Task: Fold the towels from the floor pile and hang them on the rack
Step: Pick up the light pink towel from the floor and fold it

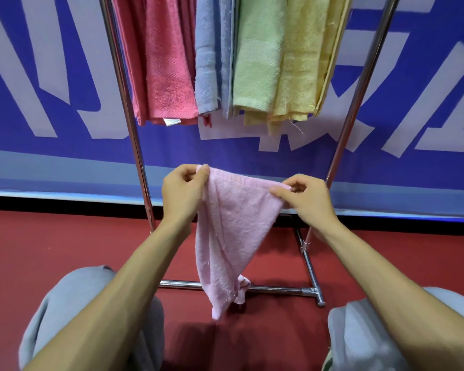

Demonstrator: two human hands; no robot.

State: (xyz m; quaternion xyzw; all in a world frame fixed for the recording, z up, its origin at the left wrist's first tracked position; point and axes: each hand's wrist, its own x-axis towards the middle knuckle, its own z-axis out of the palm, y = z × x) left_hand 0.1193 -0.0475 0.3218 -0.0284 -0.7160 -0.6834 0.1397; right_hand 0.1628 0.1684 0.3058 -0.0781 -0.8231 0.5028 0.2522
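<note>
A light pink towel (231,231) hangs in the air in front of me, its top edge stretched between both hands and its lower part drooping to a point just above the floor. My left hand (182,194) pinches the towel's upper left corner. My right hand (303,199) pinches the upper right corner. Behind it stands the metal rack (134,135), with a red towel (166,65), a blue towel (212,54), a green towel (257,54) and a yellow towel (303,60) hanging side by side from above the frame.
The rack's chrome base bar (276,290) lies on the red floor (38,250) just beyond the towel's tip. My knees in grey trousers (73,311) flank the bottom of the view. A blue and white banner (413,129) covers the wall behind.
</note>
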